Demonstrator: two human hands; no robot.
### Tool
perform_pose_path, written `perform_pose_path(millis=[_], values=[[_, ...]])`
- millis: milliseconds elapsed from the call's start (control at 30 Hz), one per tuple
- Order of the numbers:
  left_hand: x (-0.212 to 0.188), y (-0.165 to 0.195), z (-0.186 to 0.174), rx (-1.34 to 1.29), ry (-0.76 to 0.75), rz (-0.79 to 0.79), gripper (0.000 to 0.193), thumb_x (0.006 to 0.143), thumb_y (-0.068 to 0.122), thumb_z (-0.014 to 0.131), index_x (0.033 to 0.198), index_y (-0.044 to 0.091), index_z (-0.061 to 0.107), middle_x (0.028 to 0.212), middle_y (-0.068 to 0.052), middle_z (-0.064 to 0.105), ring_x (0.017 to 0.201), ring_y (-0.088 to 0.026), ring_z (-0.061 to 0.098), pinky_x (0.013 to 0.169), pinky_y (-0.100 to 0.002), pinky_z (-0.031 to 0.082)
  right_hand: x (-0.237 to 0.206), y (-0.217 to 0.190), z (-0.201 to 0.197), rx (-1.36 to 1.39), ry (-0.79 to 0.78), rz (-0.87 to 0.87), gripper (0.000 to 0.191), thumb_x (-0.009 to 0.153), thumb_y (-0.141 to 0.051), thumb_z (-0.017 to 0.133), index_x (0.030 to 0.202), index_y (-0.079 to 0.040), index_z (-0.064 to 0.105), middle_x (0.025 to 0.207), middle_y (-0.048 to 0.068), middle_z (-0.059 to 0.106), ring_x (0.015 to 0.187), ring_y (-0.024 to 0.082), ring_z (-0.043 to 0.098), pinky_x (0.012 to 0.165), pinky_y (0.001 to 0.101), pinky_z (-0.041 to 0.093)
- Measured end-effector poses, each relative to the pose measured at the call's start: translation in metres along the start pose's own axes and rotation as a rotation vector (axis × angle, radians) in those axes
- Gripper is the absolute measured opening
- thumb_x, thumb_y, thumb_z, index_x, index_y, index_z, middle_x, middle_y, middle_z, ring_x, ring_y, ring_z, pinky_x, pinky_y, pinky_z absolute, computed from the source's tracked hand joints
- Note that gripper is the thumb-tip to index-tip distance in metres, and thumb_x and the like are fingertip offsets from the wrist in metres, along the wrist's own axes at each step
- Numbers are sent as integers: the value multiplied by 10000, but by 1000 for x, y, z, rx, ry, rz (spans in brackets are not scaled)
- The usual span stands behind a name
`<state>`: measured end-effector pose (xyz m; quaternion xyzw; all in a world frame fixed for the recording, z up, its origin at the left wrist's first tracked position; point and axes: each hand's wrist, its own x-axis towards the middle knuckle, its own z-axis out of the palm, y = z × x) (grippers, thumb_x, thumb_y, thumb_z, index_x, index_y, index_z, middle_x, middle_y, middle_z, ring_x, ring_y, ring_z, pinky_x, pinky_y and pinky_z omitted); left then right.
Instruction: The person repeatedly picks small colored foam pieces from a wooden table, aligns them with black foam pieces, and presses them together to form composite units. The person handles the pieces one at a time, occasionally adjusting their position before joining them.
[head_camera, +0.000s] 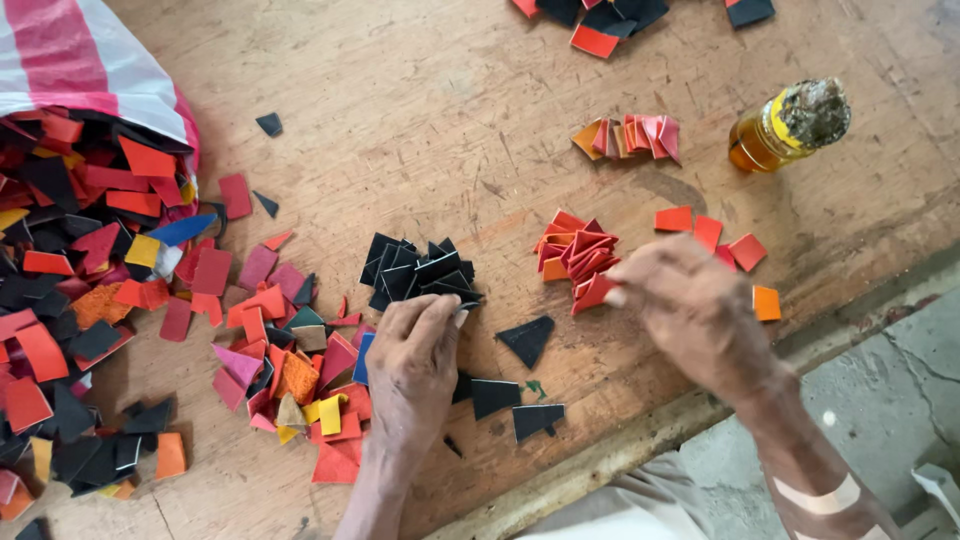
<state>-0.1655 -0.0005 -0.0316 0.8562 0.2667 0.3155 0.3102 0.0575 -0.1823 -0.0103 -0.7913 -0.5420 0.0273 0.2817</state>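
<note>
Your left hand (413, 362) rests with fingers bent on the black pile (420, 272); your right hand (690, 312) pinches a red piece (592, 293) beside the red pile (577, 252).

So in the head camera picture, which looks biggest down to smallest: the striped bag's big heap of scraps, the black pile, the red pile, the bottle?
1. Heap of scraps by the striped bag.
2. Black pile and red pile: look alike, no ranking.
3. Bottle, slightly smaller.

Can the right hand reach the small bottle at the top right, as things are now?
Probably yes. The right hand rests at the red pile, and the bottle stands beyond it on the same table. Only a few flat red pieces lie between, nothing upright.
</note>
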Motion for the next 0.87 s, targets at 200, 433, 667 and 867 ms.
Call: perform_pose_path(millis=[200,433,667,867], values=[[-4,7,-4,49,-77,-7,137,905,12,701,1025,9,635,1032,-123,718,956,-310,690,806,-405,550,-13,-4,19,87,-85,77,324,782,-135,844,1052,-88,669,1059,83,688,1004,237,676,876,366,574],[-1,6,-22,-83,-228,-356,124,996,114,637,1035,20,567,1034,-54,785,696,-235,688,632,-356,504,-3,-11,10,21,-159,52,417,737,-61,844,1094,-41,630,1074,118,660,1023,285,662,895,407,542],[-8,-6,-28,-360,-118,-397,108,951,117,763,1017,35,738,879,-33,717,722,-68,628,598,-259,498,-3,-18,13,76,-181,286,432,733,-70,832,1125,-50,653,1002,86,703,916,231,707,860,371,567],[-11,0,-12,0,-175,-232,250,846,113,823,1085,78,757,902,-60,727,663,-174,656,592,-329,525,-2,-11,9,14,-183,119,381,811,-114,817,1172,-81,699,1160,88,721,1025,242,710,920,343,575]])
